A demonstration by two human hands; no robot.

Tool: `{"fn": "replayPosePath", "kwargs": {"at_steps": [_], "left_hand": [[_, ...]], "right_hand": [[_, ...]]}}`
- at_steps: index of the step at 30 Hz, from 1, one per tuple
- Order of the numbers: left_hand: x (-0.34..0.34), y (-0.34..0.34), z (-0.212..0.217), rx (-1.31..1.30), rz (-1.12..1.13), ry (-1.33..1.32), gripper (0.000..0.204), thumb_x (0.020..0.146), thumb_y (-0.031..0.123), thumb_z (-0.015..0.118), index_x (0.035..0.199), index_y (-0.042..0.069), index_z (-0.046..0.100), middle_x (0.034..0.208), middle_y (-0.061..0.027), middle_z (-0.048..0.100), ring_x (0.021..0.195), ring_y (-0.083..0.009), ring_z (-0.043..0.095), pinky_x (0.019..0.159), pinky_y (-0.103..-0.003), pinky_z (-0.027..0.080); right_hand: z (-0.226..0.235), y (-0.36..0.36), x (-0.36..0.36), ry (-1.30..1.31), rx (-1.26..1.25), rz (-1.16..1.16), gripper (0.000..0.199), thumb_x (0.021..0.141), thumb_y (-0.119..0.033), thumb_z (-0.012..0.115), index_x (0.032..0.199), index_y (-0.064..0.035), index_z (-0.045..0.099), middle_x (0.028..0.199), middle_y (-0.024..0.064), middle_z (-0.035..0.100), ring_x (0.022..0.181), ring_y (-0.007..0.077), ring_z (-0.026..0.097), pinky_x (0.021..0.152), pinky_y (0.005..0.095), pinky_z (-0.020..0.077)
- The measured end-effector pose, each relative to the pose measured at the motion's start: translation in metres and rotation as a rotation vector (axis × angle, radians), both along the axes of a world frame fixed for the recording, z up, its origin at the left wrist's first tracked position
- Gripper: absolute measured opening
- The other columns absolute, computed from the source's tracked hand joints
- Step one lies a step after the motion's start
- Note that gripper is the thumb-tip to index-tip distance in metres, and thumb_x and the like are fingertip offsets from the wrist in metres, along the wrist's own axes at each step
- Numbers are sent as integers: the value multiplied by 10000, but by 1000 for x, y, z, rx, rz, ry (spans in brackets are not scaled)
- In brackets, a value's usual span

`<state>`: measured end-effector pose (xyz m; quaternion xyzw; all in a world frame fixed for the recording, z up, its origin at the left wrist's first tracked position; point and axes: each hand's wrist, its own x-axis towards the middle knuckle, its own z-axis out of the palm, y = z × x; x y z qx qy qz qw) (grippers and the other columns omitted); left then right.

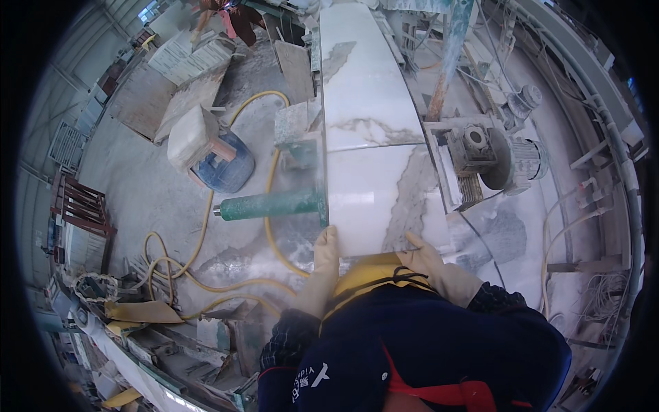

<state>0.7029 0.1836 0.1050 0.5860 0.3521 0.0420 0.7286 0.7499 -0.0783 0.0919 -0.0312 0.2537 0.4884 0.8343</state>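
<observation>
A long white marble slab with grey veins runs away from me across a cutting table. A cut line crosses it about midway, and the near piece lies in front of my body. My left hand, in a pale work glove, grips the near left corner of this piece. My right hand, gloved the same way, presses on its near right edge. I wear a dark blue jacket and a yellow apron.
A saw motor with a round blade guard stands right of the slab. A green roller bar sticks out to the left. Yellow hose loops over the dusty floor near a blue drum and stacked stone slabs.
</observation>
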Motion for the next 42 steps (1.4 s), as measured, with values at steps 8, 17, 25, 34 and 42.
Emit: {"fn": "replayPosePath", "kwargs": {"at_steps": [8,17,25,34,42], "left_hand": [[9,4,-1,70,-11,-7,393,982,356,572,1142,9,660,1004,-37,681,883,-116,603,774,-298,498],[17,4,-10,-19,-33,42,372,1041,323,498,1233,20,597,1067,-66,656,945,-149,585,855,-323,490],[21,1,-13,-17,-8,1,325,1052,296,466,1182,24,589,1018,-53,636,879,-142,562,805,-317,487],[31,6,-30,27,-4,-78,324,1023,327,524,1056,30,649,880,-14,644,776,-98,555,705,-279,481],[-21,47,-52,-277,117,-67,394,992,315,571,1267,34,550,1083,-132,658,902,-215,657,752,-334,542]], "right_hand": [[-18,11,11,20,-149,-41,539,1038,-401,431,1361,30,464,1397,223,517,1286,370,485,1139,466,323],[-74,-6,14,-726,-630,197,467,1025,-365,482,1282,22,519,1302,194,572,1200,311,542,1086,404,383],[-71,-14,17,-651,-619,387,672,993,-482,477,1388,60,444,1377,306,494,1245,375,512,1103,428,366],[-156,-3,55,-732,-536,153,446,1003,-218,554,1397,-33,460,1213,171,632,1119,256,613,966,347,486],[-104,4,44,-681,-557,116,385,1037,-256,449,1316,7,480,1353,145,540,1274,282,484,1144,374,355]]}}
